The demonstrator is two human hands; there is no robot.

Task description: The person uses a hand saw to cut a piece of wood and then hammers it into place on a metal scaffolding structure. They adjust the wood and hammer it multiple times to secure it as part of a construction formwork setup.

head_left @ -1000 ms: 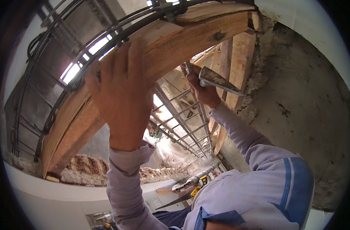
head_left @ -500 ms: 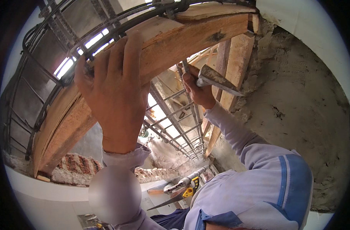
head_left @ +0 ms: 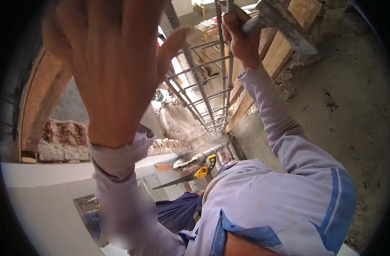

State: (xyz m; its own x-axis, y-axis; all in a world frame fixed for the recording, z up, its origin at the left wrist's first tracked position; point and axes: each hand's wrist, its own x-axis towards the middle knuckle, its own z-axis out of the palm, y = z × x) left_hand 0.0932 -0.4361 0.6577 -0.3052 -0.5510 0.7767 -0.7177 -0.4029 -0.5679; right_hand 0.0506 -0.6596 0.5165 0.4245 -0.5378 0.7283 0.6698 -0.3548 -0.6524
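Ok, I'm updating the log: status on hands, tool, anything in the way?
Right hand gripping hammer. Left hand open, hiding part of beam; contact unclear. Rebar just left of right hand in view.

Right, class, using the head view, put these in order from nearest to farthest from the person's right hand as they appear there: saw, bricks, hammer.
1. Hammer: in the right hand, its head to the right.
2. Saw: well below that hand, lower middle of the view.
3. Bricks: over at the left.

Pale lilac shirt (head_left: 263, 194), blue panel (head_left: 343, 213), navy trousers (head_left: 178, 212).
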